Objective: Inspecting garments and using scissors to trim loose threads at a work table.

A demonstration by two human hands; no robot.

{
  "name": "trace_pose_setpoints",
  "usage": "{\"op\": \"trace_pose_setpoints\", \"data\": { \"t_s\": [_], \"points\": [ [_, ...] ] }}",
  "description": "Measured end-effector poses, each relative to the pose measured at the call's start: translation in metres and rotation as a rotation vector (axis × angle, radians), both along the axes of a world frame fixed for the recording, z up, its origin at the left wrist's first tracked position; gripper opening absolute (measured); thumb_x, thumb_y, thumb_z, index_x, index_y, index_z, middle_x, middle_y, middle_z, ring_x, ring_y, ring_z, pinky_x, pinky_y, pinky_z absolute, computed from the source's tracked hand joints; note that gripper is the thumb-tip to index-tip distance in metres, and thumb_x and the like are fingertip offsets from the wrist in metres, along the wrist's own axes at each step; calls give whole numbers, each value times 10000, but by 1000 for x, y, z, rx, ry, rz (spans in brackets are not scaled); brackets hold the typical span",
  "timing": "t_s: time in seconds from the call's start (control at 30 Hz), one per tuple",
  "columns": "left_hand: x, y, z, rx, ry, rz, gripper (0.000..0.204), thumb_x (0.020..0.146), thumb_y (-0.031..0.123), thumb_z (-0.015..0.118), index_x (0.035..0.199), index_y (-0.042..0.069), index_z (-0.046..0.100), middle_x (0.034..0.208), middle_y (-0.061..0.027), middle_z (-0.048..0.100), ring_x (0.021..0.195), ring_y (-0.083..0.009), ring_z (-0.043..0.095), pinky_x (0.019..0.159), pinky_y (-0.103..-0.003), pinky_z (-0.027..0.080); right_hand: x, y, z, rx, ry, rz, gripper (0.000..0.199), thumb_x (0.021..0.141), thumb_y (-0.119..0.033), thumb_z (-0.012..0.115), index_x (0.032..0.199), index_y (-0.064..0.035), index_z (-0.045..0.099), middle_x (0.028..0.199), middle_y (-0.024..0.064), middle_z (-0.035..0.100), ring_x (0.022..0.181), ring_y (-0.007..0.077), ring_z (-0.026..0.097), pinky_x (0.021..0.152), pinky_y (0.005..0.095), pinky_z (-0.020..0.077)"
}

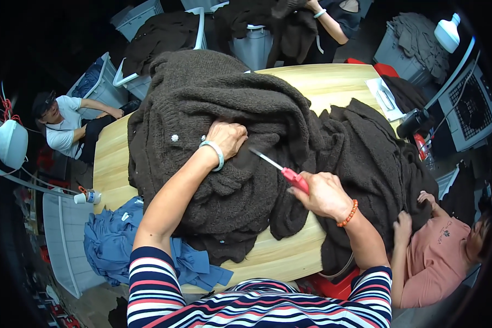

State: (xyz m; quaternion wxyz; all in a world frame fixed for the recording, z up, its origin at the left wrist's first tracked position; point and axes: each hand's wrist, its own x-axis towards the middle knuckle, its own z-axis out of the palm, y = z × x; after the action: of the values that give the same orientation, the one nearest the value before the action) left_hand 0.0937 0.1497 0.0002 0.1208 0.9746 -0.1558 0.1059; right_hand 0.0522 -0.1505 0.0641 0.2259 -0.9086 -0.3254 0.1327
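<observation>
A dark brown knitted garment [202, 191] lies heaped across the middle of the table, with a sparkly white button [174, 138] on its front. My left hand [227, 138] is closed on the knit beside the button, its fingers curled into the fabric. My right hand [325, 195] grips a red-handled tool with a slim metal shaft [294, 177]. The shaft points up and left toward my left fingers, its tip close to the knit; I cannot tell whether it touches. More brown knitwear [361, 147] spreads to the right.
Blue garments [112, 238] lie at the table's [290, 257] near left. A co-worker in pink [437, 257] handles knitwear at the right; another person [65, 117] sits at the left. Lamps [11, 143] flank the table. A black cylinder [413, 123] and grey bins [251, 46] stand beyond.
</observation>
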Motion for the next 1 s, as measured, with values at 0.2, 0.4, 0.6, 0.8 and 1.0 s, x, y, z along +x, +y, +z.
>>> {"op": "trace_pose_setpoints", "data": {
  "t_s": [0.2,0.4,0.6,0.8,1.0],
  "points": [
    [-28,23,3,-192,-178,-75,108,800,27,662,908,35,667,930,-131,671,864,-315,640,754,-391,505,-8,16,12,-35,38,5,300,862,-336,670,960,-52,666,752,210,658,758,407,649,731,475,516],
    [-59,44,1,-1326,86,205,168,952,66,561,1048,-39,650,1022,-123,683,944,-199,659,872,-314,519,-24,53,24,100,-12,128,315,875,-356,652,897,-42,636,715,206,644,738,404,651,702,481,512],
    [-82,73,11,-1677,136,365,256,983,151,529,1142,-42,582,1080,-199,647,959,-303,657,883,-404,527,-27,80,17,106,-14,186,316,880,-355,646,909,-40,629,704,203,640,735,397,654,689,468,515],
    [-119,67,39,-303,-109,430,357,926,272,591,1197,42,631,1260,-189,575,1223,-366,483,1052,-414,357,-36,46,22,82,35,121,245,875,-278,657,902,-52,566,680,196,607,686,419,611,638,476,486],
    [-150,69,51,122,164,730,617,968,415,492,1480,127,302,1537,-138,281,1405,-238,272,1147,-341,270,-47,36,18,75,5,25,257,876,-291,669,916,-52,582,702,205,618,702,405,633,651,457,501]
  ]
}}
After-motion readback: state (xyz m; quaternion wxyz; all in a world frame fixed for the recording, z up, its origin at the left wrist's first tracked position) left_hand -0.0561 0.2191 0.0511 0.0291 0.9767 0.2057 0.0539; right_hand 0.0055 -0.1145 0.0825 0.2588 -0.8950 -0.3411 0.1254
